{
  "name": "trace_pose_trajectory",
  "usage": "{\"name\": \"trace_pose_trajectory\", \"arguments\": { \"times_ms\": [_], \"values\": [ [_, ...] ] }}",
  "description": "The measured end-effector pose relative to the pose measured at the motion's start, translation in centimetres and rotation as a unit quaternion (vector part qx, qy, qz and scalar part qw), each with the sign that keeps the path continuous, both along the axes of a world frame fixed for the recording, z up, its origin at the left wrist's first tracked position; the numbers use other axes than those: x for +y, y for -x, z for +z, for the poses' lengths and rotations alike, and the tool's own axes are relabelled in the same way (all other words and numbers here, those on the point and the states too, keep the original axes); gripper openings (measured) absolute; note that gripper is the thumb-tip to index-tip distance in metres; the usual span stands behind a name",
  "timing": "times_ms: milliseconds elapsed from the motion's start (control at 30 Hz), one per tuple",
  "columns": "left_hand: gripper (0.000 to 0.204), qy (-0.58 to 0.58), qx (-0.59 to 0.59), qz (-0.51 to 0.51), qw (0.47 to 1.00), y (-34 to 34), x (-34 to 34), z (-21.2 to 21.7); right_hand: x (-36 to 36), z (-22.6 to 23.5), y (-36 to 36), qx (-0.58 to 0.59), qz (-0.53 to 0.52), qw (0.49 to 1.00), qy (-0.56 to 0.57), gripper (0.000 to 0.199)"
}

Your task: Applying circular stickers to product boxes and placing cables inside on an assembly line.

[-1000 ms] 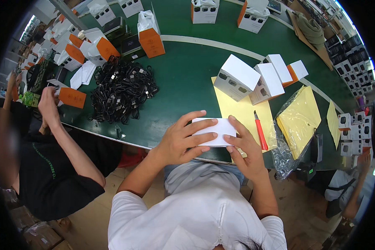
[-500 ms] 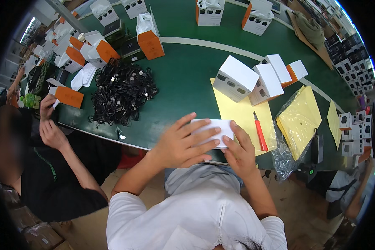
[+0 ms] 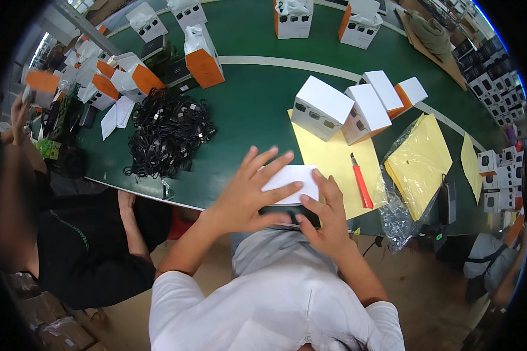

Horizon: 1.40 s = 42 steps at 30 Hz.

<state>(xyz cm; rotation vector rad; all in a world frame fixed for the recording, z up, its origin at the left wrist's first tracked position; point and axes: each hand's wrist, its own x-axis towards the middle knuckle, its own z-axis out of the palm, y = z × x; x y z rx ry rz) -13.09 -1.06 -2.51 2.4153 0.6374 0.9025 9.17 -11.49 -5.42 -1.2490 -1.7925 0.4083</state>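
In front of me, near the table's front edge, lies a flat white rectangular piece point(image 3: 298, 178). I cannot tell whether it is a small box or a stack of folded paper. My left hand point(image 3: 256, 190) is spread over its left side, fingers apart. At the piece's right edge is my right hand point(image 3: 327, 219), fingers stretched out and apart, fingertips at or just over the white surface. Neither hand grips anything. To the right, a red utility knife point(image 3: 362, 184) rests on a yellow sheet point(image 3: 339, 167).
A tangled pile of black cables point(image 3: 167, 134) lies to the left. White-and-orange boxes point(image 3: 323, 108) stand behind the yellow sheet, with others point(image 3: 205, 61) farther back. At right is a plastic-wrapped yellow stack point(image 3: 418, 164). On my left, a co-worker point(image 3: 93, 240) raises an orange box point(image 3: 43, 82).
My left hand's fingers have lifted and spread wider, while my right fingers have shifted slightly. The co-worker on the left has raised the orange box from the table and lowered the other hand.
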Motion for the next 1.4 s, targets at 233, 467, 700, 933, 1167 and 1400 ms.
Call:
{"name": "trace_pose_trajectory", "arguments": {
  "times_ms": [233, 467, 700, 933, 1167, 1400],
  "values": [
    [0.053, -0.042, 0.087, 0.020, 0.995, 1.3, 1.9, 0.2, -0.7, 0.6, -6.3, -0.139, -0.219, 0.966, 0.018, 0.036],
    [0.050, -0.167, 0.142, 0.217, 0.951, 0.6, 7.2, 0.0, 0.0, -0.2, -9.5, -0.257, -0.243, 0.914, 0.197, 0.022],
    [0.071, 0.135, 0.077, -0.134, 0.979, -9.4, 1.6, -2.5, -2.5, 1.9, -8.7, 0.260, -0.195, 0.921, 0.212, 0.021],
    [0.096, -0.027, 0.246, -0.123, 0.961, -11.2, 3.5, -7.8, -4.9, 0.9, -9.1, 0.249, -0.198, 0.914, 0.252, 0.026],
    [0.086, 0.027, 0.261, -0.206, 0.943, -7.1, 4.2, -5.5, -3.8, -2.4, -15.3, 0.182, -0.314, 0.913, 0.188, 0.018],
    [0.069, 0.147, 0.165, -0.192, 0.956, -8.4, 5.2, -6.6, -3.2, 2.3, -9.8, 0.113, -0.146, 0.949, 0.256, 0.026]
  ]
}}
